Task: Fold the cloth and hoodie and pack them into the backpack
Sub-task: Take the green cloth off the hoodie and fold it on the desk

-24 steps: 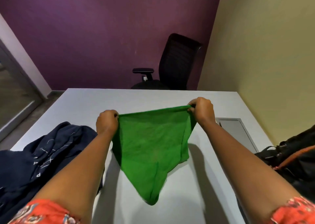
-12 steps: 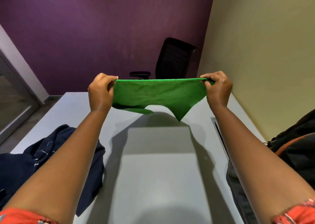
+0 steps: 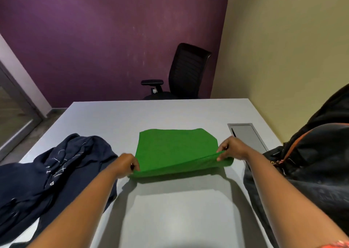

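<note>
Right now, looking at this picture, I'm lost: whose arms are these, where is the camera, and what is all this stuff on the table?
There is no machine here. A person wears a wide-angle camera on the head, looking forward and down, so you see that person's own two arms reaching out.

The left hand and the right hand each pinch a near corner of a green cloth. Its far part lies flat on the grey table; the near edge is lifted slightly.

On the left lies a crumpled navy hoodie, not yet folded. At the right edge is a black backpack with orange trim, where both items should go. Beyond the table stands a black office chair.
</note>
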A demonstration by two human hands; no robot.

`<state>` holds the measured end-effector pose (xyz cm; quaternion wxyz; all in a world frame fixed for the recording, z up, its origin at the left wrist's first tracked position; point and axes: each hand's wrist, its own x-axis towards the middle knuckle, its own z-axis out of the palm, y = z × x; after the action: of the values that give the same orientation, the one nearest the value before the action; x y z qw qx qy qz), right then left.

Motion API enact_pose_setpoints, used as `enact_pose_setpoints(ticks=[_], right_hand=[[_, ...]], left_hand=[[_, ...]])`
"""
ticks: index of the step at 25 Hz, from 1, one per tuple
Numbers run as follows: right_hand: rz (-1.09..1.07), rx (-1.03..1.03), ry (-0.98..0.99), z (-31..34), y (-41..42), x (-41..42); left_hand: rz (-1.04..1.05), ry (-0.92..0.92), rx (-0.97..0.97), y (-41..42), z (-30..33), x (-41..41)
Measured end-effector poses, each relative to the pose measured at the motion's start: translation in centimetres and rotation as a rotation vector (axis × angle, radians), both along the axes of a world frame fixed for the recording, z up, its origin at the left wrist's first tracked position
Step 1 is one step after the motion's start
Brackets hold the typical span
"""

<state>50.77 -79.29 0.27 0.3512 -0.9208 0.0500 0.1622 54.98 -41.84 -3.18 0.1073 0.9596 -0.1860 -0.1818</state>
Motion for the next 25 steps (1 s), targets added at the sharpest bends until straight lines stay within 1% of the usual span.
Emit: enact_pose_setpoints(ticks=[3, 7, 9, 10, 11, 12, 13, 14, 15, 16, 17, 18, 21, 23, 25], right_hand=[[0.057, -0.082, 0.124, -3.6, 0.8, -2.5], [0.130, -0.177, 0.321, -8.0, 1.7, -5.6], [0.155, -0.170, 0.433, -9.3, 1.8, -6.4], [0.159, -0.139, 0.477, -9.7, 1.8, -6.5], [0.148, -0.105, 0.494, -9.8, 2.0, -6.5], [0.121, -0.080, 0.471, -9.7, 2.2, -6.4], [0.080, -0.073, 0.410, -9.5, 2.5, -6.2], [0.038, -0.098, 0.320, -9.4, 2.7, -5.8], [0.011, -0.148, 0.227, -9.4, 3.0, -5.4], [-0.001, -0.200, 0.153, -9.5, 3.3, -5.1], [0.000, -0.229, 0.108, -9.7, 3.6, -4.8], [0.018, -0.247, 0.102, -10.2, 3.9, -4.6], [0.139, -0.364, 0.191, -12.2, 5.1, -4.5], [0.182, -0.437, 0.208, -13.6, 5.9, -4.6], [0.210, -0.462, 0.216, -14.7, 6.5, -4.5]], left_hand=[[-0.012, 0.140, 0.079, 0.1, -3.3, -2.4], [-0.036, 0.333, 0.144, 0.0, -5.4, -5.1], [-0.018, 0.457, 0.134, 0.1, -6.0, -5.6], [0.020, 0.509, 0.095, 0.0, -6.1, -5.7], [0.060, 0.500, 0.038, -0.1, -6.0, -5.7], [0.087, 0.397, 0.001, -0.3, -6.1, -5.6], [0.096, 0.239, -0.003, -0.5, -6.4, -5.3], [0.091, 0.100, 0.019, -0.8, -6.7, -5.0], [0.063, 0.021, 0.049, -1.1, -7.0, -4.9], [0.021, 0.005, 0.086, -1.5, -7.5, -4.8], [-0.020, 0.030, 0.130, -1.9, -7.9, -4.8], [-0.046, 0.072, 0.173, -2.3, -8.5, -4.8], [-0.021, 0.172, 0.232, -3.1, -10.7, -5.7], [-0.005, 0.222, 0.260, -3.2, -11.7, -6.3], [0.000, 0.243, 0.254, -3.2, -12.1, -6.4]])
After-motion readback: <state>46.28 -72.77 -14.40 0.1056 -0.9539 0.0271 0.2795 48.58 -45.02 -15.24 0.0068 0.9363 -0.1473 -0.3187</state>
